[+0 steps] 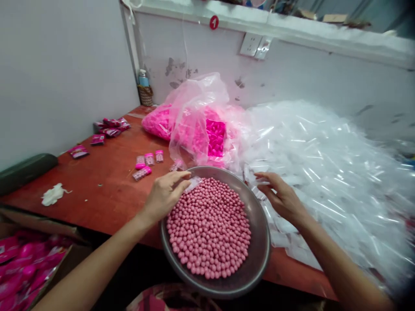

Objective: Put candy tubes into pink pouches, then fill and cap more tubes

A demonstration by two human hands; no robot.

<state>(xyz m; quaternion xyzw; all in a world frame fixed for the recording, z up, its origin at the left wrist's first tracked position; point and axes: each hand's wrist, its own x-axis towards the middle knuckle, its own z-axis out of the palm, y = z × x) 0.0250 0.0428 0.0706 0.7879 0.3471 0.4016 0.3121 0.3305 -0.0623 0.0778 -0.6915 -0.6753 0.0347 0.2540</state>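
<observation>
A round metal bowl [264,242] holds many small pink balls [209,229]. My left hand [168,190] reaches over its far left rim, thumb and fingers closed on a small clear plastic bottle [194,183] just above the balls. Past the right rim, my right hand [280,194] is at the near edge of a large heap of clear plastic bottles [311,172]. Its thumb and fingers are curled around what looks like one clear bottle, though the see-through plastic blends with the heap.
Behind the bowl lies a plastic bag [197,125] of bright pink caps [215,138]. Several filled bottles [149,159] with pink caps are on the red table [110,181]. Pink packets [112,127] sit farther left. A cardboard box [73,263] of pink items stands at lower left.
</observation>
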